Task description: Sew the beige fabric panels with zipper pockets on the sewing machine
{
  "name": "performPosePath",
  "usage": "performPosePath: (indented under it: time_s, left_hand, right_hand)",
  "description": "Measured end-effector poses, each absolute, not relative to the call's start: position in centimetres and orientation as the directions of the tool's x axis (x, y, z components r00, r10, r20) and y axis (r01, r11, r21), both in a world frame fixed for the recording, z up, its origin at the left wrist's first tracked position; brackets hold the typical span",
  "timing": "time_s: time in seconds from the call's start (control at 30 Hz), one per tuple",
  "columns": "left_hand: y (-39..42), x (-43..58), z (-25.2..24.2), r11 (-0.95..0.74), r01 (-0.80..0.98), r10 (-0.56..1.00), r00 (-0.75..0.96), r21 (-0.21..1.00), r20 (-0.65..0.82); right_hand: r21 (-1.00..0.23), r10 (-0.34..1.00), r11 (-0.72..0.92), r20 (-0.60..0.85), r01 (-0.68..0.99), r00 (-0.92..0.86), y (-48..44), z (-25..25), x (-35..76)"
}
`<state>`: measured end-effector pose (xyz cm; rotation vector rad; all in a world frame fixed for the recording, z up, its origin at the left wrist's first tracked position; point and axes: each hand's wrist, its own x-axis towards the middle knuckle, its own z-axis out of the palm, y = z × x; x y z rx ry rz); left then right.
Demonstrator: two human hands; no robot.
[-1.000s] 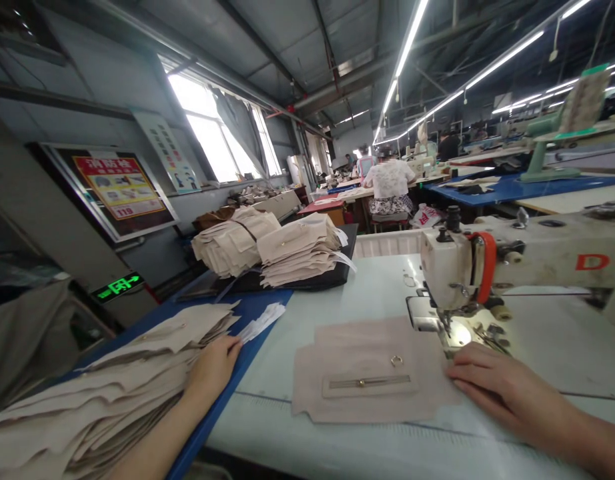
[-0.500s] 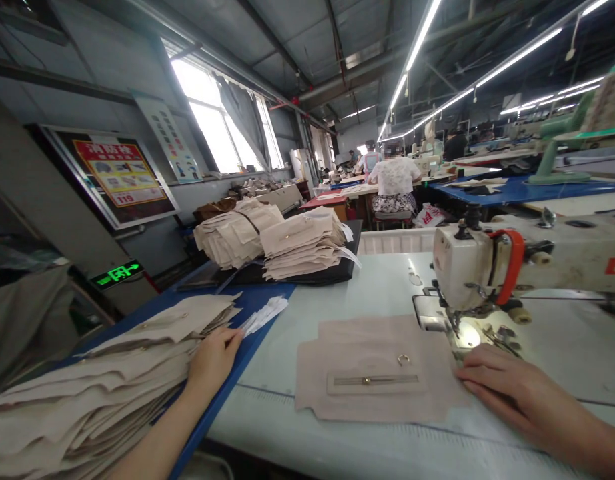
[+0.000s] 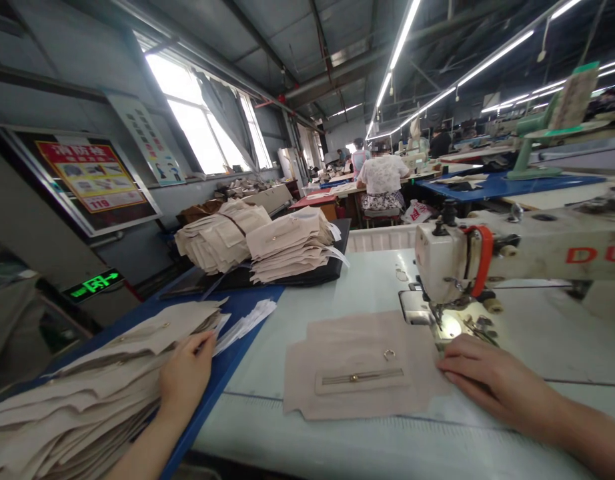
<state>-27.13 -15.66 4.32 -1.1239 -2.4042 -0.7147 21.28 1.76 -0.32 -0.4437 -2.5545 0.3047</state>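
Note:
My left hand (image 3: 185,375) rests on the near edge of a pile of beige fabric pieces (image 3: 82,393) on a blue side table; its fingers curl over the top pieces and press on them. My right hand (image 3: 482,377) lies flat, fingers stretched out, on the right edge of a beige fabric panel (image 3: 360,370) with a zip strip and a small metal ring. That panel lies on the pale sewing table (image 3: 337,440), just in front of the needle of a white sewing machine (image 3: 452,263).
Two more stacks of beige pieces (image 3: 267,243) sit on a dark tray at the back of the blue table. White label strips (image 3: 247,320) lie beside the pile. Another person (image 3: 382,180) sits at a far workstation. A green exit sign (image 3: 90,285) glows at left.
My left hand has slid left and back along the beige pile. The right hand stays on the panel's edge. The view has shifted slightly.

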Motion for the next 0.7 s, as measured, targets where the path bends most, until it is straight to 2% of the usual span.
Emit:
performPosePath:
  time_s: [0.13, 0.23, 0.37, 0.47, 0.57, 0.7]
  left_hand:
    - [-14.6, -24.5, 4.8, 0.374, 0.909, 0.601, -0.388, 0.183, 0.698]
    - [-12.3, -20.3, 4.3, 0.096, 0.994, 0.641, -0.098, 0.047, 0.761]
    - [-8.3, -11.6, 2.0, -0.275, 0.961, 0.686, 0.191, 0.008, 0.702]
    - [-5.5, -5.8, 0.0, -0.468, 0.884, 0.667, 0.352, 0.002, 0.657]
    - [-3.3, -2.9, -1.1, -0.538, 0.843, 0.658, 0.421, -0.002, 0.624]
    - [-2.2, -2.6, -1.0, -0.524, 0.851, 0.708, 0.435, 0.002, 0.556]
  right_hand:
    - [-0.280, 0.362, 0.924, 0.418, 0.261, -0.833, 1.5, 0.5, 21.1]
    - [-0.261, 0.372, 0.922, 0.396, 0.285, -0.840, 1.6, 0.9, 21.1]
    - [-0.215, 0.389, 0.919, 0.367, 0.330, -0.845, 1.7, 1.1, 21.1]
    - [-0.190, 0.397, 0.917, 0.363, 0.350, -0.843, 1.7, 1.1, 21.2]
    - [-0.184, 0.397, 0.917, 0.365, 0.353, -0.842, 1.8, 1.0, 21.4]
    - [-0.201, 0.351, 0.935, 0.384, 0.293, -0.854, 1.7, 1.1, 21.6]
